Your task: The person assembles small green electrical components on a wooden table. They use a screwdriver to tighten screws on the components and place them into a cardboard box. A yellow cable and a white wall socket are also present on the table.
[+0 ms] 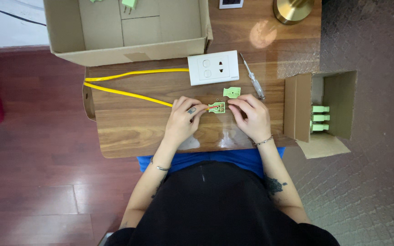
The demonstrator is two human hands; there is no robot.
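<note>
Both hands (217,116) pinch the green plug half (217,107) between them.

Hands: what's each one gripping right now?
Left hand: pinching the yellow cable at the green plug.
Right hand: fingertips on the green plug.

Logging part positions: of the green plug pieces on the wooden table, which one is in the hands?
The open green plug body with the yellow cable running into it, pinched between both hands. The smaller green cover lies loose just above, untouched.
</note>
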